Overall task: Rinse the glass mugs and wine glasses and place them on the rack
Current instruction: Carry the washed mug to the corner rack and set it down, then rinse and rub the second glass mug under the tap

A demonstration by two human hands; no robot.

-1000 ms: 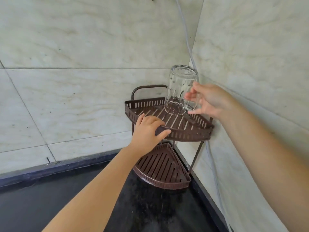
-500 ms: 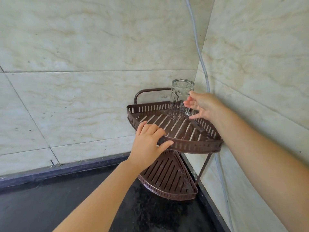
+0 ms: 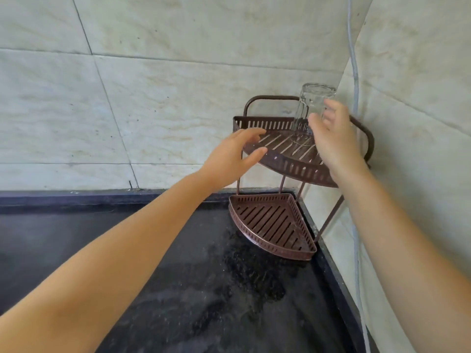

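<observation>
You are setting a glass mug (image 3: pixel 309 108) upside down on the top shelf (image 3: pixel 288 161) of the brown corner rack (image 3: pixel 271 222), far back near the corner where the two tiled walls meet. It is standing on its rim on the slats, base up. Your right hand (image 3: pixel 331 138) is sitting just in front of it with fingers spread and relaxed, gripping nothing; whether a fingertip is touching the glass I cannot tell. Your left hand (image 3: pixel 234 156) is hovering at the shelf's front left edge, fingers loose and apart, not clamped on the rim.

To finish this step well, judge that the rim is resting flat across the slats and not rocking before you draw the right hand away, and pull it straight back toward yourself rather than sideways, so a knuckle is not clipping the mug. Keeping the left hand close to the shelf edge is sensible, since the rack looks light and may shift.

Around you, the lower shelf (image 3: pixel 272 220) is sitting on the dark counter (image 3: pixel 153 289), which is looking wet and speckled below the rack. A pale cable (image 3: pixel 355 80) is running down the right wall just behind the mug, and the rack's curved rail (image 3: pixel 270 99) is rising behind the shelf; both are limiting room at the back. No other mugs or wine glasses are showing here.
</observation>
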